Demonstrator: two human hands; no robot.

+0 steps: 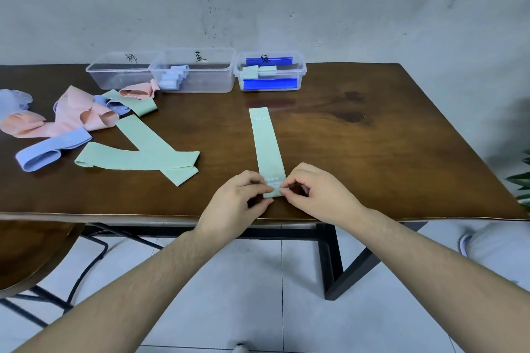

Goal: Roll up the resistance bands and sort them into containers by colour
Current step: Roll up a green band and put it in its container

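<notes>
Left hand (241, 195) and right hand (308, 190) pinching near end of green band (265, 146) lying flat on table (372, 152), band stretching away from hands, its end half hidden under fingertips, fold or roll unclear, print illegible

Dark wooden table (372, 152) under loose bands (137, 157), three containers (195, 77).

Both forearms are bare to the elbow, no sleeves, watch or rings on either hand, and at four o'clock a light grey trouser leg (499, 252) shows.
</notes>
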